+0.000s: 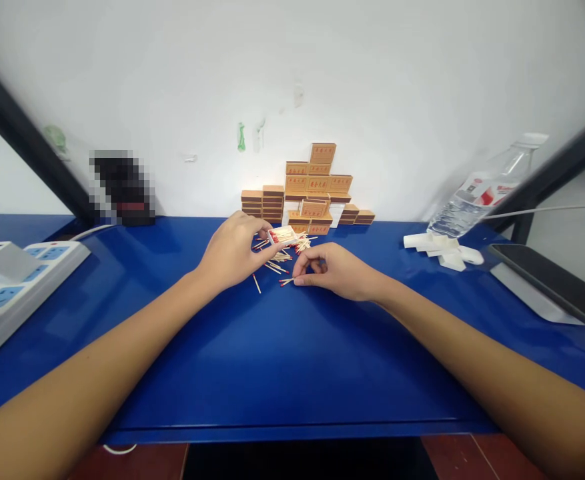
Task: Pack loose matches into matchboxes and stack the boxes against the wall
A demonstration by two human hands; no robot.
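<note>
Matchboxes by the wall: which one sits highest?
The top box, alone at the peak; all the other matchboxes sit lower.

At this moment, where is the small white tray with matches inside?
In the head view, the white tray is near the centre, held in the left hand, just in front of the stacked matchboxes.

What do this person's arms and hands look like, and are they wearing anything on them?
The left hand and right hand are ordinary human hands, without gloves. Both forearms are bare as far as the view shows: no sleeve, watch, bracelet or cable can be seen.
</note>
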